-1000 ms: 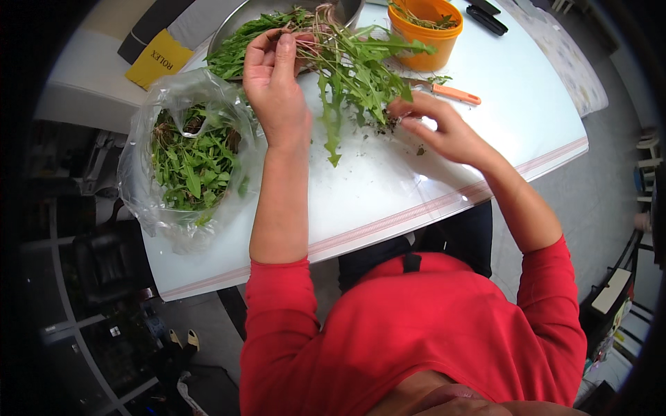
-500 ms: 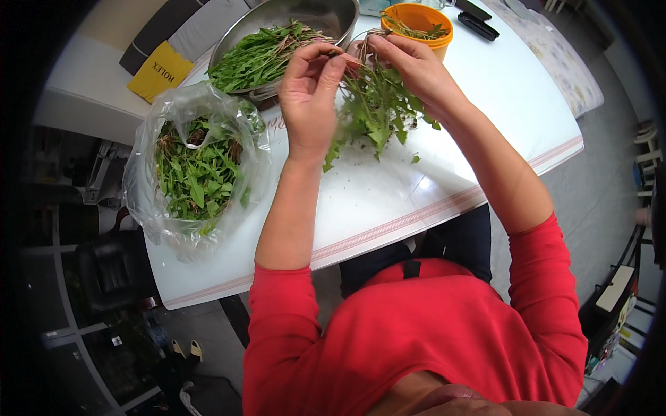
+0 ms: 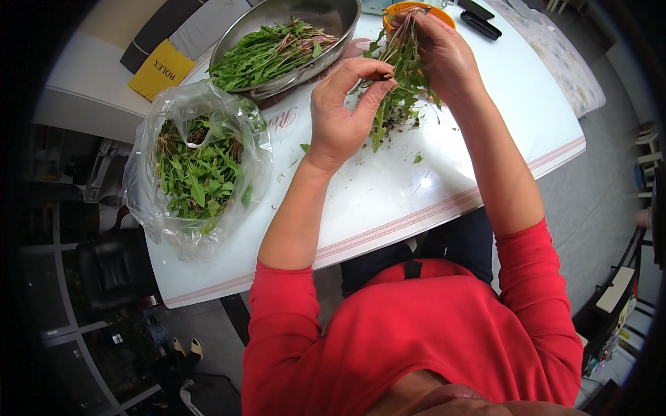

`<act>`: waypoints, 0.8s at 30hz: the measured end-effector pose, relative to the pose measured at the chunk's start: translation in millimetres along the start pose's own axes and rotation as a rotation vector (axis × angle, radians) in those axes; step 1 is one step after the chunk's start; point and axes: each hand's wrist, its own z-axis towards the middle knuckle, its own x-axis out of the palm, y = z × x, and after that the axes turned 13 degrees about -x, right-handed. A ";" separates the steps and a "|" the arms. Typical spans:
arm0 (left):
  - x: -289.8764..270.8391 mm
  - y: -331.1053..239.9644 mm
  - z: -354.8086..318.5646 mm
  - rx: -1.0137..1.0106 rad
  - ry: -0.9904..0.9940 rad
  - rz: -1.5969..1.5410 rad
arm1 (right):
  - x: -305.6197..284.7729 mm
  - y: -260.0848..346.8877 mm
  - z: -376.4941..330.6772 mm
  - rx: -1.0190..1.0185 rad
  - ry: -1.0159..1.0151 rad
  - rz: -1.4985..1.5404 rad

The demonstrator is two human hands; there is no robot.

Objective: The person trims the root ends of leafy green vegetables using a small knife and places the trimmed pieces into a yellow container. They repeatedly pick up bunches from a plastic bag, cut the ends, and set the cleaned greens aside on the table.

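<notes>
My right hand (image 3: pixel 449 61) is closed round a bunch of jagged-leaved greens (image 3: pixel 402 69), close beside an orange bucket (image 3: pixel 444 15). The reddish stems point up past my fingers, and the leaves hang down over the table. My left hand (image 3: pixel 350 111), just left of the bunch, pinches a small dark bit (image 3: pixel 387 76) between thumb and fingertips. Crumbs of soil (image 3: pixel 402 119) lie on the white table (image 3: pixel 361 215) under the leaves. The bucket is partly hidden by my right hand.
A steel basin (image 3: pixel 277 90) at the back left holds more greens, lined up with their stems to the right. Nearer on the left stands a clear plastic bag (image 3: pixel 142 166) full of greens. Black cases (image 3: pixel 480 25) lie at the far right, and a yellow bag (image 3: pixel 161 69) is beyond the plastic bag.
My right hand has moved up and right with the greens, toward the orange bucket. My left hand has shifted right and nearer to me. More soil crumbs show on the table.
</notes>
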 end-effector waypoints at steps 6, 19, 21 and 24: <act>2.9 -0.9 0.6 0.032 -0.026 -0.005 | -2.3 4.8 -17.9 -0.212 0.196 -0.269; 5.4 -15.1 -3.3 0.006 -0.040 -0.023 | 10.1 -11.8 -33.6 -0.273 0.281 -0.560; 5.1 -18.7 -1.9 0.068 -0.017 0.049 | 12.1 -12.4 -33.2 -0.216 0.180 -0.403; 7.2 -19.8 -1.4 0.113 0.003 0.071 | 13.9 -9.5 -32.1 -0.105 0.009 -0.159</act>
